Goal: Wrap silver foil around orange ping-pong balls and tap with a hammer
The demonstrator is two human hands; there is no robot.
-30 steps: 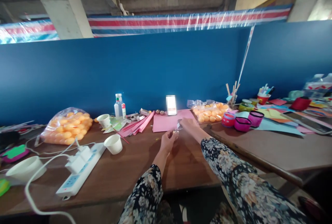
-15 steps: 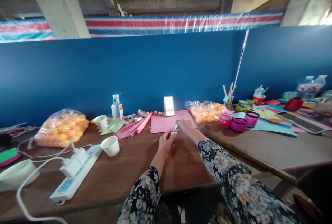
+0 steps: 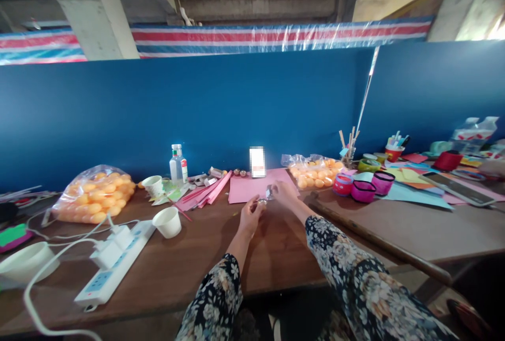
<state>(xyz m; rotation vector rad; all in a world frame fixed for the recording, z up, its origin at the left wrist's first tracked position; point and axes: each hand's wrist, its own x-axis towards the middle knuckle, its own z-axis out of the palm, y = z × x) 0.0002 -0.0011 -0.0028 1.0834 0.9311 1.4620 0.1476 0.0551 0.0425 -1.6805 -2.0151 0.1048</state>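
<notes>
Left hand (image 3: 250,213) fingers curled; right hand (image 3: 283,192) reaching, palm down; forearms converging

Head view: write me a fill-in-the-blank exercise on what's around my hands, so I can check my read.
The left hand pinches a small object that looks ____ (shiny or matt).
The flat paper sheet by the right hand is coloured ____.
The power strip lies on the ____ (left or right) side of both hands.
The bulging clear bag beyond the power strip holds many small orange ____.

Missing words: shiny; pink; left; balls.
</notes>
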